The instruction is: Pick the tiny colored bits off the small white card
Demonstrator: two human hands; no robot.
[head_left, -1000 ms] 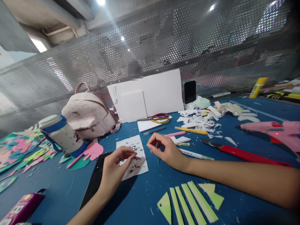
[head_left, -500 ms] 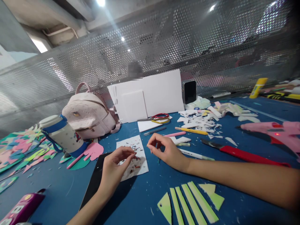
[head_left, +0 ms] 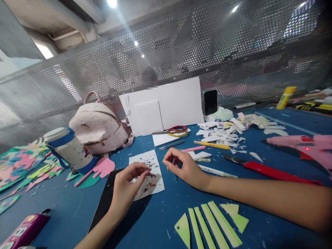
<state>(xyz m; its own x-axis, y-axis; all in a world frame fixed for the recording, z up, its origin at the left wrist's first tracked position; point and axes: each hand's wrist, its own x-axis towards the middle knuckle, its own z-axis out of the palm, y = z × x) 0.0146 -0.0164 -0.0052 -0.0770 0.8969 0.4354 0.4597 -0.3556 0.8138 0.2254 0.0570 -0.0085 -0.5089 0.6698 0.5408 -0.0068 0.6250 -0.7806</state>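
My left hand (head_left: 127, 188) hovers over a small white sheet (head_left: 147, 174) speckled with tiny coloured bits, its thumb and fingers pinched together. My right hand (head_left: 183, 167) rests on the blue table (head_left: 160, 221) just right of the sheet, thumb and forefinger also pinched. Whatever either pinch holds is too small to make out. A black board (head_left: 103, 204) lies under my left wrist, beneath the sheet's near corner.
Yellow-green foam strips and triangles (head_left: 210, 224) lie in front. A red-handled knife (head_left: 267, 170) and pink glue gun (head_left: 306, 147) lie right. A tumbler (head_left: 68, 148) and pink backpack (head_left: 97, 128) stand left. White boards (head_left: 166, 103), scissors (head_left: 176, 130), pens and scraps (head_left: 220, 133) sit behind.
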